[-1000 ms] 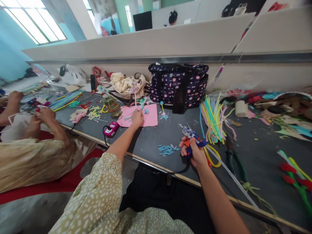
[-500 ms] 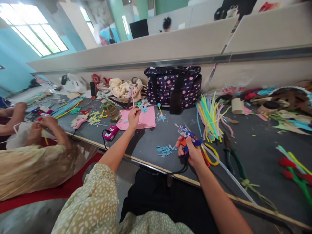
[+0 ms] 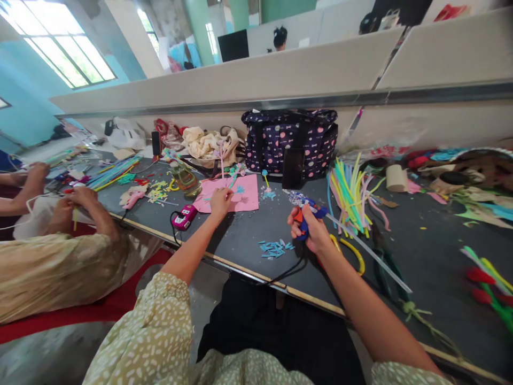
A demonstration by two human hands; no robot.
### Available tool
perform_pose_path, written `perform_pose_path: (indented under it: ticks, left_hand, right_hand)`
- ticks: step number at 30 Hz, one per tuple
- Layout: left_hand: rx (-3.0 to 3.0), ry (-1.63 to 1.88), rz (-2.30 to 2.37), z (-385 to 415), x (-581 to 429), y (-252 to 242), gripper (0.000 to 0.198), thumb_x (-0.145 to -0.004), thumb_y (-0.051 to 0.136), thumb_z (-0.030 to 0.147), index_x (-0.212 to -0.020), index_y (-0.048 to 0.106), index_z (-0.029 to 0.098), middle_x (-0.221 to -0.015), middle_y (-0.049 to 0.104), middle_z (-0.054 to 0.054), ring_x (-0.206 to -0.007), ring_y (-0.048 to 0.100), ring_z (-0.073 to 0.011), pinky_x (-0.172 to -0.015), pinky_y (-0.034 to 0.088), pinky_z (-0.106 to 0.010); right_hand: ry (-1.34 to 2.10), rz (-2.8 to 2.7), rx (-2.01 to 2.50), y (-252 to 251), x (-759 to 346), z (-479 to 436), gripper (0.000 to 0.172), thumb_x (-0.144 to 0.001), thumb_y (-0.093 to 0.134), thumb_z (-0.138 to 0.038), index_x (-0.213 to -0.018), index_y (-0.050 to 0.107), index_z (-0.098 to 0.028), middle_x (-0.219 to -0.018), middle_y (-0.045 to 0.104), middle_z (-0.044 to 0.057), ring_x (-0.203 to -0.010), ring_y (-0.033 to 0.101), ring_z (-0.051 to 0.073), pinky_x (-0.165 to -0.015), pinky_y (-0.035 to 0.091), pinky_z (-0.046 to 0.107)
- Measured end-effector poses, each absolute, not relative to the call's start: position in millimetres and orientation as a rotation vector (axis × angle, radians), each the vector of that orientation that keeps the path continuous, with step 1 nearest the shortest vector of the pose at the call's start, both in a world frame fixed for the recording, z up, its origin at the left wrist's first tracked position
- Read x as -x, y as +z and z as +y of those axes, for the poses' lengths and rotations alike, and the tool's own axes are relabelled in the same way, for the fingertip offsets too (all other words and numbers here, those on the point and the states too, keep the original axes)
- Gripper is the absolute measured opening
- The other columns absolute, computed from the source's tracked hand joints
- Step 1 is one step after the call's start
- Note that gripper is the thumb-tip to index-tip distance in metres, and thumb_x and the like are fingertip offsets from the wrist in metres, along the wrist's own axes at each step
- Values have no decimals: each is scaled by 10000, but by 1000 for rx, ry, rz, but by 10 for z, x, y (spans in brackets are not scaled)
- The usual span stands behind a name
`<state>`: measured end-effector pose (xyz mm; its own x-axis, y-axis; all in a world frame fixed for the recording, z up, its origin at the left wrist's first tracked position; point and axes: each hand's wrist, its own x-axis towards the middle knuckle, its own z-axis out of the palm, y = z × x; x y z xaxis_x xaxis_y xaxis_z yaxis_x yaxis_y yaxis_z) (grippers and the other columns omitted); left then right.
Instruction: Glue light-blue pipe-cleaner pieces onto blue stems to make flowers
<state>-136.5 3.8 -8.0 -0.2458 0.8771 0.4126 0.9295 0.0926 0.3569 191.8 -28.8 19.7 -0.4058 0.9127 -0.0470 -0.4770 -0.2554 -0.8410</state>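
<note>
In the head view, the person's left hand is over the near edge of a pink sheet, fingers bent. A blue-green stick shows at the fingertips; whether they pinch it cannot be told. A blue flower-like piece lies on the sheet at the hand's two o'clock, a glass bottle stands at ten, and a magenta device rests near eight.

The right hand is closed around a blue-and-orange glue gun, held above the dark table with its nozzle towards eleven o'clock and a clear rod running from its back towards four. At this hand's eight o'clock lie short blue pieces; at two is a bundle of pastel stems; at four, a yellow loop and, farther out, dark-handled pliers. A dotted bag stands between eleven and twelve. Well apart, at the left hand's nine o'clock, are a co-worker's hands.
</note>
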Motion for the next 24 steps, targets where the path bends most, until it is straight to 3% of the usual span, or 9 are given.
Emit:
perform_pose_path:
  ticks: [8,16,24]
  left_hand:
    - [1841,-867,-2346,142,1391,-194,121,-848,595,162,-824,690,233,-899,699,-82,-935,569,-260,-825,430,-363]
    - [1687,-1120,-2332,215,1459,-243,144,-859,543,173,-902,676,207,-968,709,-88,-955,590,-247,-869,432,-361]
    - [1437,-1432,-2270,149,1494,-293,225,-931,446,308,-756,555,219,-656,554,7,-684,538,-164,-650,401,-271]
  right_hand:
    - [1896,-821,699,-88,-1966,-213,463,-725,741,-617,-798,589,-186,-635,644,-10,-348,397,41,-364,402,197]
    - [1910,-776,702,-82,-1958,-228,460,-722,744,-615,-795,586,-189,-622,641,-22,-342,378,34,-358,392,187]
    - [1953,-764,709,-72,-1938,-261,440,-722,748,-604,-792,600,-196,-626,641,-23,-347,367,37,-358,390,195]
